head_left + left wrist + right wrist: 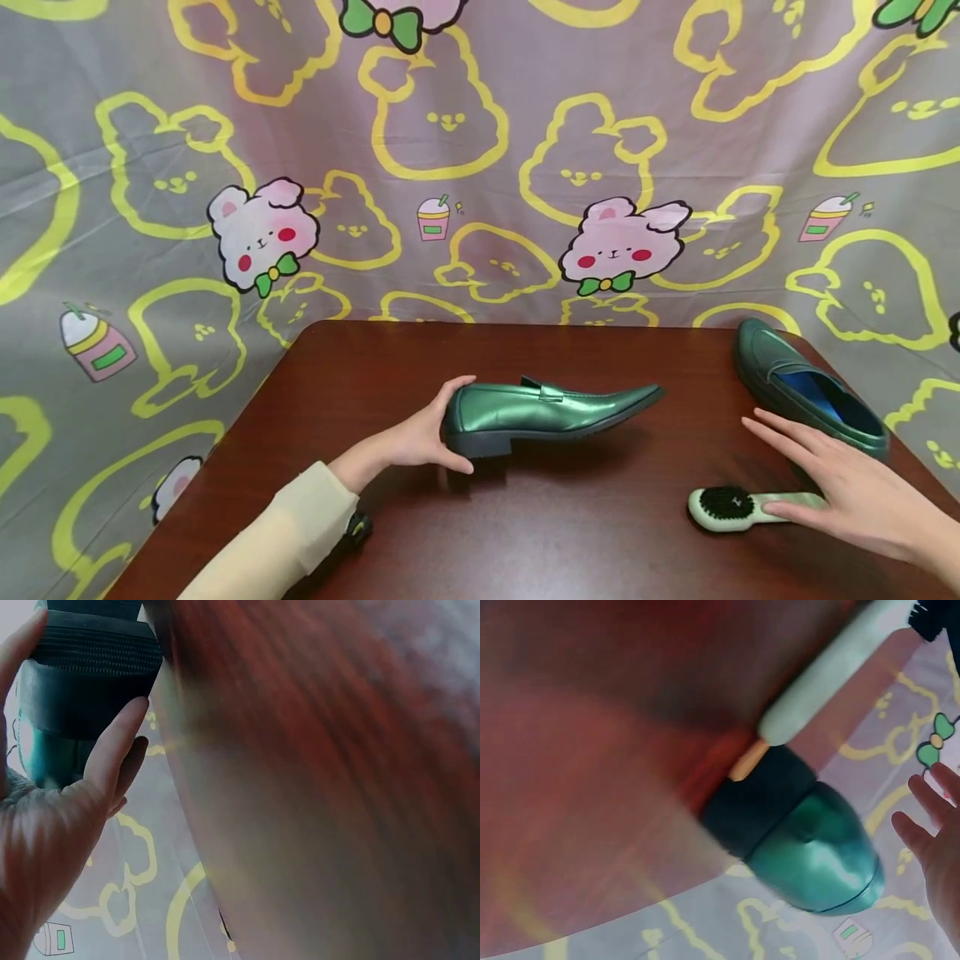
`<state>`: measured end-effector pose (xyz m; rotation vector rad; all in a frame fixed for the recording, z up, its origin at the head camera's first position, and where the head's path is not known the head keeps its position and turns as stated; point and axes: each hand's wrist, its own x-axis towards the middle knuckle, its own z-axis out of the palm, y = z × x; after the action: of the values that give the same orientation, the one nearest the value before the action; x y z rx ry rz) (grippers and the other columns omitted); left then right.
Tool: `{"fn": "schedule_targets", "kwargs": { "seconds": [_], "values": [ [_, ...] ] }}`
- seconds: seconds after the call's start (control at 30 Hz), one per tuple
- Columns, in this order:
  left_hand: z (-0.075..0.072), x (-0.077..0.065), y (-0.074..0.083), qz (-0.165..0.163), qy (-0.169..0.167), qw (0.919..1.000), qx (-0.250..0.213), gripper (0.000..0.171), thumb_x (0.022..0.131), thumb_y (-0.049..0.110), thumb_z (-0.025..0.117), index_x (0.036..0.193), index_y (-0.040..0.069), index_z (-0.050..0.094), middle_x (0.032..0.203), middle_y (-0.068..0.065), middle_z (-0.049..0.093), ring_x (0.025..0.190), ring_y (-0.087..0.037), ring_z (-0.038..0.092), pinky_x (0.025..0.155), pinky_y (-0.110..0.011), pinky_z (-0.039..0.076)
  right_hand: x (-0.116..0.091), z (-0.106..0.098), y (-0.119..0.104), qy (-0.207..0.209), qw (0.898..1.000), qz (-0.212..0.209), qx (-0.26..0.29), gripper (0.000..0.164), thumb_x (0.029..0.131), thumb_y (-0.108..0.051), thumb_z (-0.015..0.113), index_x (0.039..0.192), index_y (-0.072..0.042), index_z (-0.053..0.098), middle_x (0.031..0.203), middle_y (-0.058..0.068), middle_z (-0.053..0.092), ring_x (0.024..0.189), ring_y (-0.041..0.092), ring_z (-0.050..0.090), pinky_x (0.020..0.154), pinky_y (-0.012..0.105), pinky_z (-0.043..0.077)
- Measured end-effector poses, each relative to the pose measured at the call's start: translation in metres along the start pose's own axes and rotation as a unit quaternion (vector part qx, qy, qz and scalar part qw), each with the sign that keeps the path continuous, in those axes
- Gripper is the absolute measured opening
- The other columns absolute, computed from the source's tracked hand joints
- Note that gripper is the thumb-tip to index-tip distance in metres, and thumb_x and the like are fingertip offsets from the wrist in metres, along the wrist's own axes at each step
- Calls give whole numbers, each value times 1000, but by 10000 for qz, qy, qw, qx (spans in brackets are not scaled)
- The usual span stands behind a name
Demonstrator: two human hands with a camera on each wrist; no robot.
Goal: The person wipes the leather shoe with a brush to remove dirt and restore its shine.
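Note:
A shiny green loafer (551,410) with a dark sole is held sideways over the table's middle, toe to the right. My left hand (416,435) grips it round the heel, thumb low and fingers over the back; the left wrist view shows the ridged dark heel (94,697) between them. My right hand (855,487) has its fingers spread over the handle of a pale green brush (738,510) with black bristles. In the right wrist view the brush handle (825,679) lies apart from those fingers. The matching loafer (787,375), blue inside, stands at the right.
The dark red-brown table (390,350) has rounded back corners. A grey cloth (480,192) with yellow outlines and cartoon animals hangs behind it and along both sides. A small dark object (360,528) shows beside the left cuff.

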<state>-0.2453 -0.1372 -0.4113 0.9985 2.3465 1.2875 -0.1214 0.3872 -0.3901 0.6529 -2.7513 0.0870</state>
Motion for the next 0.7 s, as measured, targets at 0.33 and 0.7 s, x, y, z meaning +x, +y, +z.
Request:
{"fn": "schedule_targets", "kwargs": {
  "seconds": [0.33,0.7],
  "values": [
    [-8,-1,-9,-65,46,10000,36,110,68,18,89,146,16,12,135,-10,38,113,-25,48,92,-39,42,-19,9,4,-71,9998,179,112,97,67,-61,79,149,-27,39,144,-1,41,108,6,37,58,26,43],
    [-21,-6,-6,-360,-449,9982,-185,110,69,14,88,148,22,11,133,-10,37,118,-25,43,96,-43,38,-25,18,4,-351,9979,441,321,90,68,-63,76,145,-28,45,141,4,43,104,11,46,53,23,40]
  ]
}}
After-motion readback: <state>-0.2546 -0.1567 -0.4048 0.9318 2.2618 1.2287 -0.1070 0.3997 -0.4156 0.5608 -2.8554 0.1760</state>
